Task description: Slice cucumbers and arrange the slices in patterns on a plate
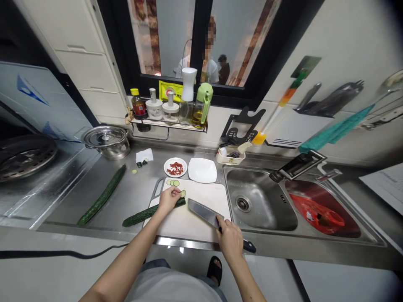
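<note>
Centre: the left hand (169,199) and wrist cover part of the cut cucumber (140,217); the right hand (231,238) hides most of the handle of the knife (205,212). Lower right of centre: black handle (249,246), one end concealed behind the right wrist. Right: red bag (325,219), contents indistinct. Left edge: round dark cookware (28,155), cut off. Upper centre: figures (224,71) in the window (237,25), partly pixelated.
</note>
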`<move>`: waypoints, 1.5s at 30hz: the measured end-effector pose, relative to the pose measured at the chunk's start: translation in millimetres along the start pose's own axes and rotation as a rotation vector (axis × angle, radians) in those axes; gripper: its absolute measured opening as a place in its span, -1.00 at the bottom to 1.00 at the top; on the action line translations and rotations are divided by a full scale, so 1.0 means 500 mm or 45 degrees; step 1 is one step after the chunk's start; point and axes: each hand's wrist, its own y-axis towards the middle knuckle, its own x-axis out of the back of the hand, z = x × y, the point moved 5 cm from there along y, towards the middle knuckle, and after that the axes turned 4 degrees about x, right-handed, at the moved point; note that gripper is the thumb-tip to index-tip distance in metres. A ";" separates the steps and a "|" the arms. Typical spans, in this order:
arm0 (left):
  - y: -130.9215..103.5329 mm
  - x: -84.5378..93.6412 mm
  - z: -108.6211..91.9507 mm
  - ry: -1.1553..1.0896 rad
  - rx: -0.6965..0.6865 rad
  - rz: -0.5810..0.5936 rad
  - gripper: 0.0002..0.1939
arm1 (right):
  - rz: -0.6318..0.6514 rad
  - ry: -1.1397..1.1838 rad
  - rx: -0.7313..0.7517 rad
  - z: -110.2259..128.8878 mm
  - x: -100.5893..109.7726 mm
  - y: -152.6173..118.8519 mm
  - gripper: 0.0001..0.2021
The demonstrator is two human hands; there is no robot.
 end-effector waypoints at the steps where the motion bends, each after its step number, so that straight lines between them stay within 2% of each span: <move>1: 0.011 0.003 0.005 0.035 0.042 -0.031 -0.90 | -0.010 0.006 -0.007 -0.003 -0.002 0.000 -0.58; 7: 0.069 0.009 0.018 0.270 0.212 -0.128 -0.88 | -0.030 0.058 -0.039 -0.011 -0.010 0.004 -0.58; 12: 0.110 -0.008 0.027 0.371 0.231 -0.107 -0.87 | 0.002 0.078 -0.052 -0.013 -0.012 0.006 -0.59; 16: 0.125 -0.014 0.028 0.473 0.202 -0.104 -0.86 | 0.010 0.088 -0.059 -0.013 -0.010 0.006 -0.62; 28: 0.123 -0.014 0.007 0.708 0.099 -0.055 -0.78 | 0.015 0.136 -0.082 -0.014 -0.015 0.010 -0.60; 34: 0.122 -0.014 0.010 0.681 0.104 -0.054 -0.77 | -0.011 0.166 -0.068 -0.014 -0.017 0.010 -0.59; 39: 0.112 0.015 0.031 0.538 0.139 -0.128 -0.76 | -0.020 0.187 -0.066 -0.018 -0.022 0.011 -0.58; 45: 0.078 0.059 0.070 0.422 0.187 -0.192 -0.74 | -0.003 0.189 -0.088 -0.017 -0.026 0.014 -0.58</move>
